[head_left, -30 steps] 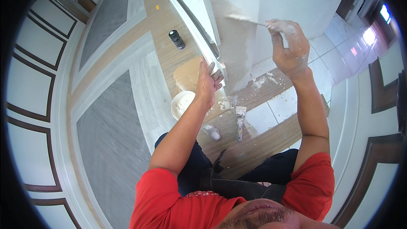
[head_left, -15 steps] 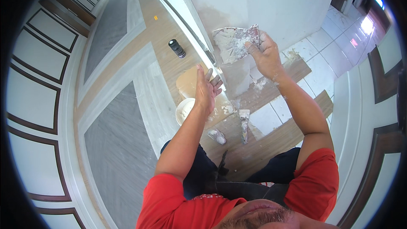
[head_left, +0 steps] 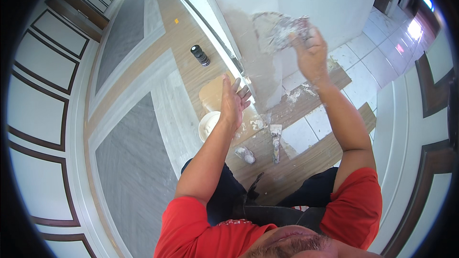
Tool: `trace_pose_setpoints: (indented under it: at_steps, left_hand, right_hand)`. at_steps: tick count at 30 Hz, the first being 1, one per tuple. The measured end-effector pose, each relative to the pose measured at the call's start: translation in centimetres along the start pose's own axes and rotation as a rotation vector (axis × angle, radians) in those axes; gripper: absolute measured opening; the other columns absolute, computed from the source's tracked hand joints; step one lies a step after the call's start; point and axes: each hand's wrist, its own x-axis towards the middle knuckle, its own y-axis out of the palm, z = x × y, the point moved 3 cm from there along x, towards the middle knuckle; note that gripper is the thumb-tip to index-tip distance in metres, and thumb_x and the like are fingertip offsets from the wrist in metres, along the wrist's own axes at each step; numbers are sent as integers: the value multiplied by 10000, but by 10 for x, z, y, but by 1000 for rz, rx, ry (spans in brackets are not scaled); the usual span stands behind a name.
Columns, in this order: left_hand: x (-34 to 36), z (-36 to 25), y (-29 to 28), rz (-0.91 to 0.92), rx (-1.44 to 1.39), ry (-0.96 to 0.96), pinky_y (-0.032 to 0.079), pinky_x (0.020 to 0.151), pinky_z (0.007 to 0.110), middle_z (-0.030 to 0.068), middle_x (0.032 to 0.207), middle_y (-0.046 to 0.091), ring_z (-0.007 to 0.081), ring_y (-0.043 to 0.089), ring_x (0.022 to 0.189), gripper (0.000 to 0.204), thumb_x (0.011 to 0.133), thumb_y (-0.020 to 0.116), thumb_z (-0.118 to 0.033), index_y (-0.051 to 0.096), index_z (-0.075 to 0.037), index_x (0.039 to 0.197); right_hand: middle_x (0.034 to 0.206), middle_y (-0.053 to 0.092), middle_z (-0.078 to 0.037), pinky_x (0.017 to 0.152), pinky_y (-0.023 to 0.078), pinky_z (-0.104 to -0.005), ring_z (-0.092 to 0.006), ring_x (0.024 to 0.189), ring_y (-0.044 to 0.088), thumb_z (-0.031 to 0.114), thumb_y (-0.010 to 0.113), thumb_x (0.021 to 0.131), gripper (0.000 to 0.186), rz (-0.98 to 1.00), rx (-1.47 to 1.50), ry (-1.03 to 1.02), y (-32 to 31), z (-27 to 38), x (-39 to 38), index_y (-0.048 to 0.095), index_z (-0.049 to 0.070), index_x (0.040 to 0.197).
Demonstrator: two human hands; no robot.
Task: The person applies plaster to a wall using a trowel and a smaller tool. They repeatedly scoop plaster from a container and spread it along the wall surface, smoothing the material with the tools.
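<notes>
My right hand (head_left: 313, 59) grips a wide putty spreader (head_left: 275, 31), crusted with white plaster and blurred by motion. Its blade lies at the lower part of the white wall (head_left: 330, 0), over a patch of damp-looking filler beside the door frame. My left hand (head_left: 233, 102) is held out with fingers apart and nothing in it, above a tan sheet (head_left: 211, 93) on the floor. Under that wrist is a white bowl (head_left: 207, 126) of white paste, partly covered by my forearm. A plaster-smeared putty knife (head_left: 276, 143) lies between my knees and the wall.
A small whitish, plaster-covered lump (head_left: 245, 155) lies left of the putty knife. Farther off stands a black bottle (head_left: 200, 55) with a white top. Wood-look planks (head_left: 315, 145) cross white floor tiles (head_left: 300, 134) with plaster crumbs. White panelled doors (head_left: 40, 110) line the left.
My right hand has moved the putty spreader to the right and slightly farther up along the wall. My left hand has stayed nearly still.
</notes>
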Motion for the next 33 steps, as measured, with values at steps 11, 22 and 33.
trace_pose_setpoints:
  at_steps: [11, 22, 33]
  left_hand:
    - [2, 2, -3, -21, -1, -12, 109, 1242, 567, 319, 1640, 229, 465, 226, 1529, 1219, 874, 268, -922, 77, 12, 1633]
    - [0, -1, 0, -30, -8, -21, 101, 1246, 571, 353, 1636, 185, 477, 196, 1535, 1210, 885, 263, -911, 62, 21, 1629]
    - [0, -1, 0, -43, -9, -20, 110, 1243, 565, 311, 1629, 265, 459, 252, 1521, 1223, 873, 290, -919, 71, 14, 1632]
  right_hand:
    - [991, 709, -102, 786, 490, -401, -282, 875, 642, -82, 675, 762, 325, 437, -647, -762, -10, 31, -25, 683, 49, 1059]
    - [974, 710, -91, 766, 474, -402, -283, 873, 637, -95, 672, 714, 366, 364, -699, -845, 0, 24, -22, 665, 66, 1043]
    - [955, 710, -69, 766, 464, -383, -261, 865, 636, -103, 660, 709, 371, 271, -664, -890, 4, 47, -8, 666, 74, 1034]
